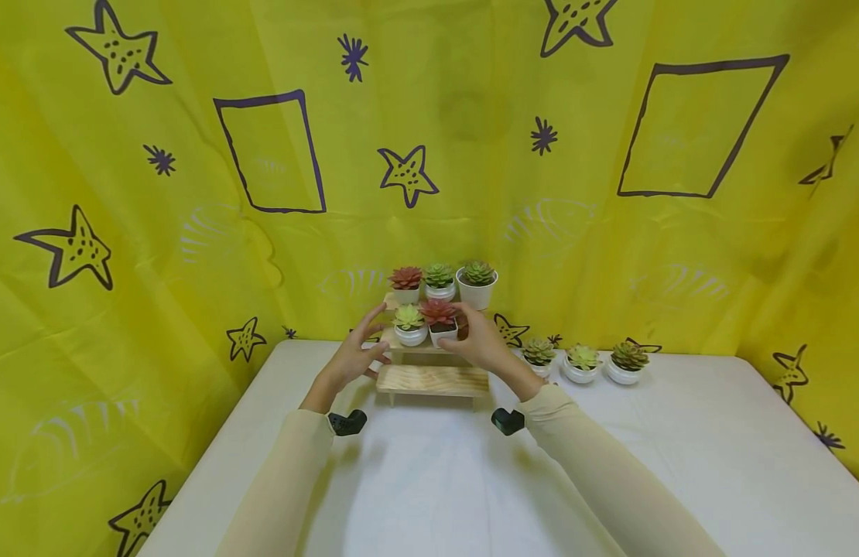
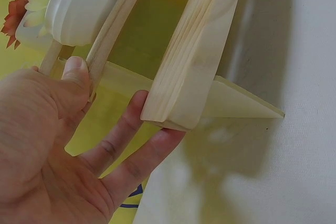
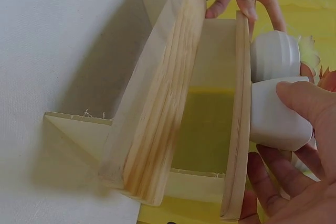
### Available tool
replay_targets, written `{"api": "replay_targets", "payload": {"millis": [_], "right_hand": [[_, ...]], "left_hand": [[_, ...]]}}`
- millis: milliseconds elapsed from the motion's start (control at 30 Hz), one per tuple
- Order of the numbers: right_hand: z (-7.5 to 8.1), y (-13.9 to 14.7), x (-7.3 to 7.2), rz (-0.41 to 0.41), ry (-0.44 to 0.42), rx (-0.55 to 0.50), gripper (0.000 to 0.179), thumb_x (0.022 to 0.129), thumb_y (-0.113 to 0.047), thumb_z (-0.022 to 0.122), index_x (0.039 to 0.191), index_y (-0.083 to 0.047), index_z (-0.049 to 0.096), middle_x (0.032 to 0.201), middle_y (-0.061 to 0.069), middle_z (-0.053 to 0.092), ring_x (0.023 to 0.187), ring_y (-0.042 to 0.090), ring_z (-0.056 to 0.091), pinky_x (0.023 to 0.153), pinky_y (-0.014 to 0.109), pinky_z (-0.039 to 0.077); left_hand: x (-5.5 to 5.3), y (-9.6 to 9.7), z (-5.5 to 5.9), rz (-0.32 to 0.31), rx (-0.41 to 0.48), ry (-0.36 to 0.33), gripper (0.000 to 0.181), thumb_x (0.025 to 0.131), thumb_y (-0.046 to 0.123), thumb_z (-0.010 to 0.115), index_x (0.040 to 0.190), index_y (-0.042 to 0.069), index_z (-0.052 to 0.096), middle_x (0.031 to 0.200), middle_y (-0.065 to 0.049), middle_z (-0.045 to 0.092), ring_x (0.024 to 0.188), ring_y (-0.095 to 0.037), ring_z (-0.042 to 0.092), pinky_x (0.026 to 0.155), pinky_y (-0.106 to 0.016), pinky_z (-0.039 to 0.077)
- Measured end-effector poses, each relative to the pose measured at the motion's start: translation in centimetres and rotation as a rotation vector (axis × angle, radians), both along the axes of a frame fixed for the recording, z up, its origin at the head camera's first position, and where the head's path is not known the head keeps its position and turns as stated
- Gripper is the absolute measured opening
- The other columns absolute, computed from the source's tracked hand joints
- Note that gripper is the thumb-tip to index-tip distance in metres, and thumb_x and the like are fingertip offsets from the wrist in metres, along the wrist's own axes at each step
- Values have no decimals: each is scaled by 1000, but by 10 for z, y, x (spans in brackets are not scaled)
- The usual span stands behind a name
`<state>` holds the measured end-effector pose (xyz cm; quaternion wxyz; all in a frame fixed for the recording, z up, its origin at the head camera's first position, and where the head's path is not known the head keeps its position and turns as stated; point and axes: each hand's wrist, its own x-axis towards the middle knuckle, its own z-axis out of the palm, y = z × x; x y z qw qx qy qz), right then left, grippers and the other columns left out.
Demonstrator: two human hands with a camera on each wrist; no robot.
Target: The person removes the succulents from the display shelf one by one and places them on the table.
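The white pot (image 3: 278, 116) between the pinching right fingers (image 3: 286, 174) looks light, rigid, best held mid-wall; left fingers (image 2: 118, 136) spread wide beside the stand (image 2: 178, 61).

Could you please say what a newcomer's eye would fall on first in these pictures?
Probably the yellow, starfish-printed cloth backdrop, which rises behind the white table. Next, the pale wooden stepped stand near the centre, where the right hand grips a red succulent in a white angular pot on the middle step. Right of the stand sit three succulents in round white pots.
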<state>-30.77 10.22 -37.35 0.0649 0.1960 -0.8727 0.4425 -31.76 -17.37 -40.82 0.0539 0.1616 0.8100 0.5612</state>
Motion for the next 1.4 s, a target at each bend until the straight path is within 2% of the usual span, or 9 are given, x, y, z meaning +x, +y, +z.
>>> {"api": "replay_targets", "payload": {"millis": [400,700,933,1133,1400], "right_hand": [[-2,1,0,-9,12,-7,58,88,-16,83,137,-1,55,112,16,66,96,28,62,85,42,54],[0,4,1,10,-19,-53,57,89,-13,82,136,2,55,120,19,65,103,31,64,91,44,54],[4,7,4,26,-54,-92,54,88,-10,82,133,5,55,117,21,64,104,34,65,93,45,54],[2,10,3,20,-38,-78,52,88,-9,82,130,4,55,112,19,66,100,31,67,88,41,57],[9,14,8,4,-57,-51,54,87,-16,84,130,1,57,112,17,68,103,31,67,92,44,55]], "left_hand": [[1,0,0,-4,-7,6,76,107,7,54,165,38,16,163,-27,26,100,-42,70,63,-54,59],[2,1,1,-2,0,-2,76,107,6,53,165,38,16,163,-27,26,99,-42,70,63,-51,59],[1,1,1,12,-4,-9,76,107,6,54,164,41,19,163,-24,28,95,-36,72,63,-48,60],[-1,2,0,17,-2,-19,75,107,7,54,163,43,19,163,-22,29,95,-33,72,63,-48,60],[1,2,2,6,-6,-6,76,107,5,54,165,39,18,163,-25,28,97,-38,71,62,-49,60]]}}
